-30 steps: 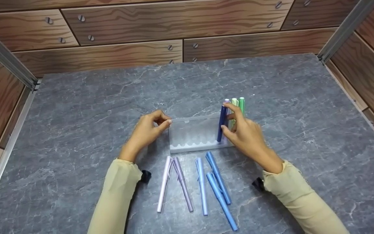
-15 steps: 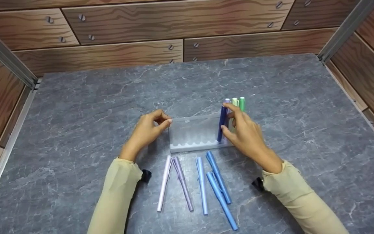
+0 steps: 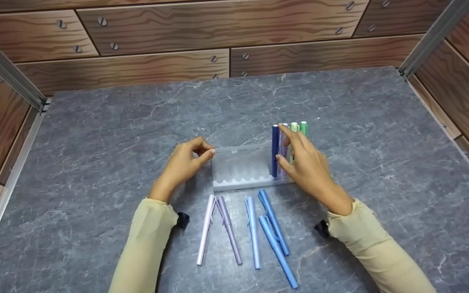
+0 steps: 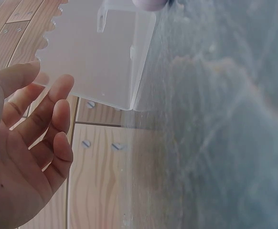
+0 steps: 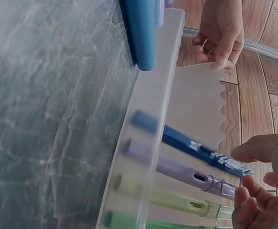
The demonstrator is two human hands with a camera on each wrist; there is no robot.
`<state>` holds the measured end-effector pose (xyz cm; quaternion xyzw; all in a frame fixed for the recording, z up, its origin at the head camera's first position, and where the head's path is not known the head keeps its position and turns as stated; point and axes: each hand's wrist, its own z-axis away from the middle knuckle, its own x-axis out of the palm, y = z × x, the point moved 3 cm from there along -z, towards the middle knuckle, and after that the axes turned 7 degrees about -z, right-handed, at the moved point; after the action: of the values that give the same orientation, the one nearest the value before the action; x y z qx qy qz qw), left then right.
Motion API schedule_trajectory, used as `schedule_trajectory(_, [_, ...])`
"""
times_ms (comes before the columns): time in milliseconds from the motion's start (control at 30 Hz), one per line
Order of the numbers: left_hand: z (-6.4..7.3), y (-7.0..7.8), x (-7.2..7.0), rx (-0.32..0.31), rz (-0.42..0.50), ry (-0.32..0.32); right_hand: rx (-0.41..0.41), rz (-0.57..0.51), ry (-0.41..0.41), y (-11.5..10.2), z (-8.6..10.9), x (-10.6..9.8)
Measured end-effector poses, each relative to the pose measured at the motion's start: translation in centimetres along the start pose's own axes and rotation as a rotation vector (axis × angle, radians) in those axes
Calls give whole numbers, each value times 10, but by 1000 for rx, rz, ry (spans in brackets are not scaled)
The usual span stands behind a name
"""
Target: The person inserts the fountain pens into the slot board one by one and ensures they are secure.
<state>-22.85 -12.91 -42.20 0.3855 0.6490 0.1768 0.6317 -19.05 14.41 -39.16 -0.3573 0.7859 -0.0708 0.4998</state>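
Observation:
My left hand [image 3: 187, 160] pinches the upper left corner of a clear, frosted plastic pen stand [image 3: 242, 162] with a scalloped edge. At the stand's right part, my right hand [image 3: 310, 167] holds a dark blue pen [image 3: 275, 150] near its top between thumb and fingers. That pen stands almost upright, its lower end in the stand's base. Beside it stand a purple pen [image 5: 182, 171], a pale green pen [image 5: 177, 199] and a green pen [image 3: 304, 128], partly hidden by the right hand in the head view.
In front of the stand lie a pale lilac pen [image 3: 206, 230], a purple pen [image 3: 229, 230], a light blue pen [image 3: 253, 234] and two blue pens [image 3: 277, 251], one touching the other. Wood-patterned walls [image 3: 157, 32] border the grey marbled table [image 3: 96, 134].
The dark blue pen's top has shifted left and up, and the pen stands straighter. My right index finger has risen with it. The left hand and the stand keep their place.

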Motion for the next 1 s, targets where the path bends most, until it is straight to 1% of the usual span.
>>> schedule_trajectory(267, [0, 1, -1, 1, -4, 1, 1, -33, 8, 1, 3, -4])
schedule_trajectory(567, [0, -1, -1, -4, -2, -2, -2, -71, -43, 0, 10, -8])
schedule_trajectory(700, [0, -1, 0, -4, -6, -2, -12, -85, -70, -2, 14, -8])
schedule_trajectory(833, [0, -1, 1, -6, -4, -1, -14, -76, -106, -3, 20, -8])
schedule_trajectory(1000, [0, -1, 0, -2, 1, 2, -2, -67, -187, -5, 24, -8])
